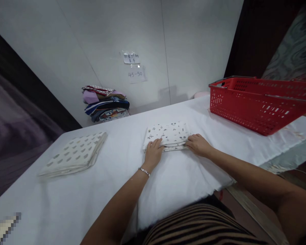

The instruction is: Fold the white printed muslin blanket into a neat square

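Observation:
A white folded cloth [168,134] with small dark and greenish prints lies in front of me, its layers showing along the near edge. My left hand [153,153] has its fingers over the near left part of the cloth, closed on that edge, and a silver bracelet circles the wrist. At the near right corner, my right hand [198,144] pinches the cloth between thumb and fingers; the fingertips are partly hidden. Further left rests another folded cloth [73,153], cream with grey-green spots, apart from both hands.
White fabric covers the table [112,197]. A red perforated basket [247,109] with metal handles stands at the right. Behind the table's far edge, a stack of folded coloured fabrics [105,103] sits by the wall, below paper labels [136,74]; one reads 45-50.

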`<state>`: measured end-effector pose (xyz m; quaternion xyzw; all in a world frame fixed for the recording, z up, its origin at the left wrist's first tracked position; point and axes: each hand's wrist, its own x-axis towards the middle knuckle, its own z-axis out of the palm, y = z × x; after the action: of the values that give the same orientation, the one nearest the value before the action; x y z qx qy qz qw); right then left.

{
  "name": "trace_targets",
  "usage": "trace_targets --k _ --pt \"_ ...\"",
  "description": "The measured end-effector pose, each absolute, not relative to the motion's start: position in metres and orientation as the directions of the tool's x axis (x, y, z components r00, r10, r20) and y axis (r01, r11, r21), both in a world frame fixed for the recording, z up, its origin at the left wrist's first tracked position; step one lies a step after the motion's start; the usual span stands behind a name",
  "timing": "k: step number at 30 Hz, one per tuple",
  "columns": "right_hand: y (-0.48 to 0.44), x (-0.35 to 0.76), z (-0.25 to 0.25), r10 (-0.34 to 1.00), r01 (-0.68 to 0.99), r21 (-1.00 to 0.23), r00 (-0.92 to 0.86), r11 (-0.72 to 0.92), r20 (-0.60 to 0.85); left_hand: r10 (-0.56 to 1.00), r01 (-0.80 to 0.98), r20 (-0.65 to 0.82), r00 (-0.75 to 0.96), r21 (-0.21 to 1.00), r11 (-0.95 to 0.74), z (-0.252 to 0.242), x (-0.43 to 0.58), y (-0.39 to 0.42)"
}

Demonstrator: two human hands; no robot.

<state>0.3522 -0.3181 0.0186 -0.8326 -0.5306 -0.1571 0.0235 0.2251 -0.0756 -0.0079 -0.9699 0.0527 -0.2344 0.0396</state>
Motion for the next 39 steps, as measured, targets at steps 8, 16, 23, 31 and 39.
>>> trace_targets --k 8,16,23,31,39 --pt "-0.313 0.352 0.016 0.872 0.874 0.148 0.42 -0.463 0.251 -0.152 -0.093 0.477 0.866 -0.145 -0.985 -0.009 0.235 -0.08" --pt "-0.314 0.355 0.01 0.89 0.885 0.175 0.386 -0.431 0.242 -0.19 -0.142 0.475 0.859 -0.135 -0.981 -0.009 0.238 -0.078" --pt "-0.317 0.353 0.008 0.874 0.887 0.146 0.383 -0.438 0.299 -0.161 -0.173 0.489 0.857 -0.021 -0.985 -0.012 0.235 -0.074" --pt "-0.31 0.355 0.003 0.865 0.879 0.132 0.406 -0.458 0.294 -0.012 -0.128 0.495 0.869 0.201 -0.971 -0.011 0.236 -0.073" --pt "-0.321 0.357 -0.003 0.89 0.927 0.105 0.306 -0.359 0.337 -0.241 -0.205 0.472 0.848 -0.126 -0.971 -0.014 0.235 -0.071"
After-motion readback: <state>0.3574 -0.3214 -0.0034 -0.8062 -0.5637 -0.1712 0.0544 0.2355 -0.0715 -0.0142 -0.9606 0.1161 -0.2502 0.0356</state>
